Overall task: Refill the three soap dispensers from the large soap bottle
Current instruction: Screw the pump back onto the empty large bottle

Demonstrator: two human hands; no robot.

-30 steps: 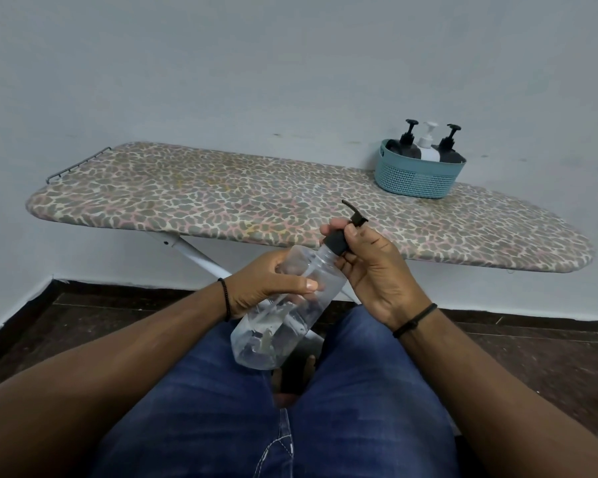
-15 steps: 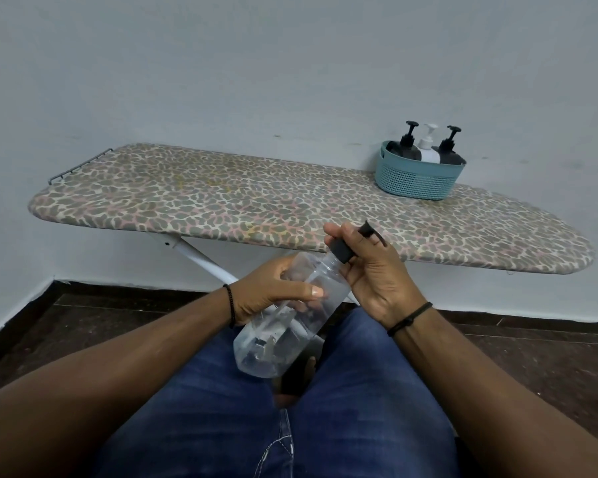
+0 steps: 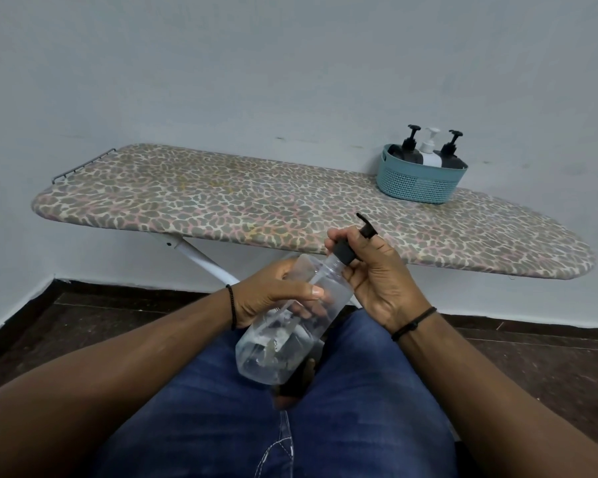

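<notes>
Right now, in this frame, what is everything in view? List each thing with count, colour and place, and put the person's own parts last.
clear soap bottle: 1, transparent, tilted over the lap, held in both hands
pump cap: 1, black, on the bottle's neck, spout pointing up and away
soap dispensers: 3, two black and one white, standing in the basket
basket: 1, teal, on the board's far right end by the wall
ironing board: 1, leopard-print cover, white legs, along the wall
wall: pale grey
floor: dark tiles
jeans: blue, on the lap
wristbands: 2, black, one on each wrist
left hand: grips the bottle's body
right hand: grips the pump cap
</notes>
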